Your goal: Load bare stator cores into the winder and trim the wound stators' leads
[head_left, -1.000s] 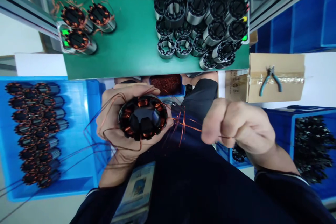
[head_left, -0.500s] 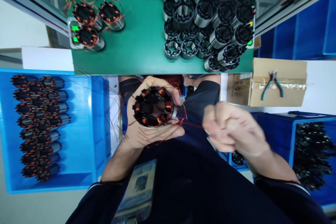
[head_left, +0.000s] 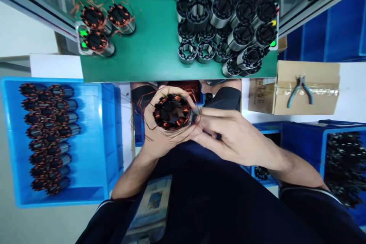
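My left hand (head_left: 154, 137) is wrapped around a wound stator (head_left: 187, 120), a metal cylinder with black slot insulation and copper coils. Its open end tilts up toward me. Thin loose copper wires (head_left: 140, 103) stick out around the hand and stator. At the stator's right side, my right hand (head_left: 231, 133) has its thumb and fingers pinched together on copper wire; the exact spot of the pinch is partly hidden by the fingers.
On the green bench (head_left: 154, 45) stand three wound stators (head_left: 120, 17) at left and many stacked unwound stators (head_left: 223, 11) at right. A blue bin (head_left: 91, 152) holds rows of wound stators. Cutting pliers (head_left: 300, 91) lie on a cardboard box (head_left: 323, 103). Black parts (head_left: 343, 164) fill another bin.
My right hand has come in leftward from a raised, closed position away from the stator to its right side. The left hand still holds the stator, shifted slightly right.
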Demonstrator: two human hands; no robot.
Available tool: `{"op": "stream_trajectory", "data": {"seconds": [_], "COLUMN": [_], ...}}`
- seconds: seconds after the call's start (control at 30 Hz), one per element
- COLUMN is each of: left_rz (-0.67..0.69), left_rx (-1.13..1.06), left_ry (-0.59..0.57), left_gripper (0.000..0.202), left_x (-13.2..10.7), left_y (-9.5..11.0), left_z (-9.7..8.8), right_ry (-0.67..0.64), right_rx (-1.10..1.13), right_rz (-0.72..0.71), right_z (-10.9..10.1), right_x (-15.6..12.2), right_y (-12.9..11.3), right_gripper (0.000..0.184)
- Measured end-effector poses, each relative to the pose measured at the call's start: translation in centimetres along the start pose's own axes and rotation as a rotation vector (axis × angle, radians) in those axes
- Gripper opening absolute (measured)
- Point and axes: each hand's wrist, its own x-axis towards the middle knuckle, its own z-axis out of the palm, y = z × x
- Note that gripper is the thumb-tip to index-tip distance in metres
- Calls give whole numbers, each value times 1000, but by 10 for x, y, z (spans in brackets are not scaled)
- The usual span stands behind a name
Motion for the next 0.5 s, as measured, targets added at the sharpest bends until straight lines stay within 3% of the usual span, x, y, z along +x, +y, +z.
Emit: {"op": "stream_trajectory", "data": {"seconds": [0.17, 0.33, 0.5], "left_rz": [-191, -392, -364], "left_rx": [-277, -499, -502], "left_ry": [1, -38, -58], "left_gripper": [51, 61, 66], "left_x": [-7, -8, -9], "left_y": [8, 6, 9], "left_z": [9, 12, 19], "right_ry": [-67, -59, 119], "right_rx": [23, 186, 336], "right_rz": [-17, -20, -92], "right_z": [-7, -18, -8], "right_x": [2, -6, -14], "right_y": [-7, -10, 4], "right_gripper": [27, 37, 40]}}
